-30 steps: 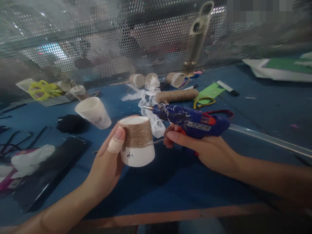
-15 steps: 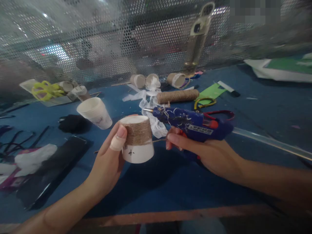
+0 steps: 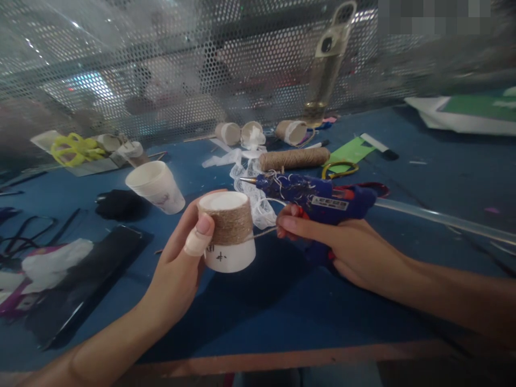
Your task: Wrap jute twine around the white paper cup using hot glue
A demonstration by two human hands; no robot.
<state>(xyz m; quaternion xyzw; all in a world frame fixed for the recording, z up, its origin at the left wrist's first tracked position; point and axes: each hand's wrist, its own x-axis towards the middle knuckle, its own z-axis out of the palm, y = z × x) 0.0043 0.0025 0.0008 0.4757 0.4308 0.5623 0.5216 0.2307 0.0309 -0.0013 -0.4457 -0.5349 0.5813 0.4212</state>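
My left hand (image 3: 183,252) grips a white paper cup (image 3: 234,258) that is upside down, its closed base facing up. Brown twine (image 3: 231,223) is wound in tight rows round the cup's upper part; black marks show on the bare white band below. A strand of twine runs from the cup's right side to the fingertips of my right hand (image 3: 334,239), where thumb and finger pinch it. That same hand is closed round a blue glue gun (image 3: 318,193). Its metal nozzle points left, just above and right of the cup. A clear glue stick (image 3: 435,215) sticks out of its back.
Stacked paper cups (image 3: 155,185) stand to the left. Behind lie a twine roll (image 3: 296,158), white lace (image 3: 242,169), yellow-handled scissors (image 3: 341,169) and several twine-wrapped cups (image 3: 292,131). A bottle (image 3: 324,70) stands against the perforated metal screen (image 3: 173,70). A black pouch (image 3: 88,285) lies front left.
The glue gun has turned slightly, and its nozzle has shifted a little right. The twine strand between cup and right fingers shows more clearly. The cup has turned slightly in my left hand.
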